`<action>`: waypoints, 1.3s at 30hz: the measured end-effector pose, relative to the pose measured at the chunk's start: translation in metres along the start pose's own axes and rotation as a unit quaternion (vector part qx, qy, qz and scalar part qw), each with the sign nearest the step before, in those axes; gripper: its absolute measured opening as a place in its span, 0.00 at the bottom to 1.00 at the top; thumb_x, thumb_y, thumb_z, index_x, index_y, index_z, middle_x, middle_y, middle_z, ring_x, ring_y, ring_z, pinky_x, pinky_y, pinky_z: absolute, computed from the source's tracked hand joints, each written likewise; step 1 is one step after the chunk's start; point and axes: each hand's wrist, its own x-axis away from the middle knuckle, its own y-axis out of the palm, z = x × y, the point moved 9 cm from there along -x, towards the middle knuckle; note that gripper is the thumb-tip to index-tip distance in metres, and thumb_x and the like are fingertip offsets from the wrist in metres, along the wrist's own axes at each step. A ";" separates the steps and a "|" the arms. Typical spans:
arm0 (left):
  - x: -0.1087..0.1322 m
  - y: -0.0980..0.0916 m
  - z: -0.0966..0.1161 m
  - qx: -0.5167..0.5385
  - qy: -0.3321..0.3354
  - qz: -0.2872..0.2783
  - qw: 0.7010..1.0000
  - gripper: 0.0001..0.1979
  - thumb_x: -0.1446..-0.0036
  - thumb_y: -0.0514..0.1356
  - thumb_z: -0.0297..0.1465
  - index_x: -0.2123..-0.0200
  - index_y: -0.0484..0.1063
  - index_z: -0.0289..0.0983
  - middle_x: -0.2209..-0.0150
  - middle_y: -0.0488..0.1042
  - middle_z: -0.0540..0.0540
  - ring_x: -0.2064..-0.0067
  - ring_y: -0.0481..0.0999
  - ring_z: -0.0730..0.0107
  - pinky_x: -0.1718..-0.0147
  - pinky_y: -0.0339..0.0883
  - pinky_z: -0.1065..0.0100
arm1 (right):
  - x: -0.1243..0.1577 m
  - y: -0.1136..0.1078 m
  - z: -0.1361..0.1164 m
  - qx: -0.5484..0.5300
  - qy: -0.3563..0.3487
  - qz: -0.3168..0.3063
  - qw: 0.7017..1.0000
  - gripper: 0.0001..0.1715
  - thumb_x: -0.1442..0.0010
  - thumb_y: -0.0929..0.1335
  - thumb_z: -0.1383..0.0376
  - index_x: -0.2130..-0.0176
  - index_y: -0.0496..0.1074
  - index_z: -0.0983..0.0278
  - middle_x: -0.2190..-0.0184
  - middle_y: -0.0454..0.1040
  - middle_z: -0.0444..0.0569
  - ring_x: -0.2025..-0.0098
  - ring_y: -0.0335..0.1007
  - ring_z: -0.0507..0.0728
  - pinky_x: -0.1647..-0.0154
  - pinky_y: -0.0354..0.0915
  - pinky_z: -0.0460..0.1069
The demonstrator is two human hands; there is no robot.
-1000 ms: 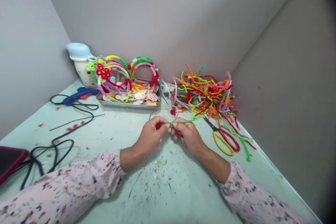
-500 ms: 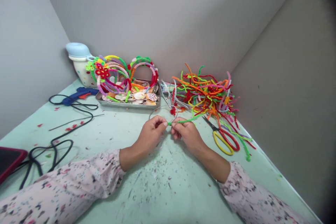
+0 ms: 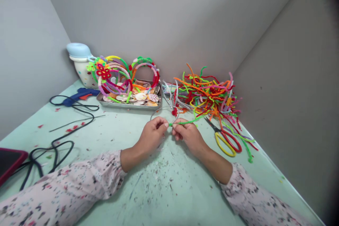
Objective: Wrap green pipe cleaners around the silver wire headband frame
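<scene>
Between my two hands, a thin grey hoop like a bare headband (image 3: pixel 165 107) arches up and away from me. A green pipe cleaner (image 3: pixel 190 122) is coiled on its near part, and its loose tail runs out to the right past my fingers. My left hand (image 3: pixel 153 131) is closed in a pinch at the left of the green coil, where the fingers hide the hoop. Just right of the coil, my right hand (image 3: pixel 189 135) pinches the pipe cleaner between thumb and fingers. Yellow-and-red scissors (image 3: pixel 225 139) lie to the right of that hand.
A metal tray (image 3: pixel 127 106) of shells (image 3: pixel 141 96) holds finished-looking colourful headbands (image 3: pixel 116 66). Right of it sprawls a heap of pipe cleaners (image 3: pixel 209 90). A blue glue gun (image 3: pixel 79 95), a black cable (image 3: pixel 57 144), a blue-lidded container (image 3: pixel 82 61) and a red-edged device (image 3: pixel 12 162) are leftward.
Almost nothing differs. Both hands keep their pinches at the green coil, with at most a very slight shift leftward.
</scene>
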 end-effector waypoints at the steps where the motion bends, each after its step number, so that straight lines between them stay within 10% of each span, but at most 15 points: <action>1: 0.000 0.000 -0.001 0.004 0.000 0.000 1.000 0.06 0.47 0.58 0.32 0.73 0.66 0.36 0.81 0.61 0.54 0.79 0.59 0.76 0.79 0.54 0.73 | 0.000 0.000 0.000 0.000 0.001 -0.002 1.000 0.10 0.45 0.66 0.61 0.75 0.68 0.63 0.80 0.70 0.42 0.81 0.61 0.49 0.78 0.57 0.45; 39: 0.003 -0.005 0.007 0.051 0.013 0.011 0.999 0.09 0.46 0.58 0.33 0.74 0.64 0.36 0.80 0.59 0.55 0.78 0.57 0.77 0.78 0.51 0.73 | 0.000 0.006 -0.001 0.012 0.013 -0.019 1.000 0.17 0.43 0.67 0.55 0.74 0.70 0.65 0.80 0.71 0.42 0.81 0.62 0.48 0.77 0.59 0.45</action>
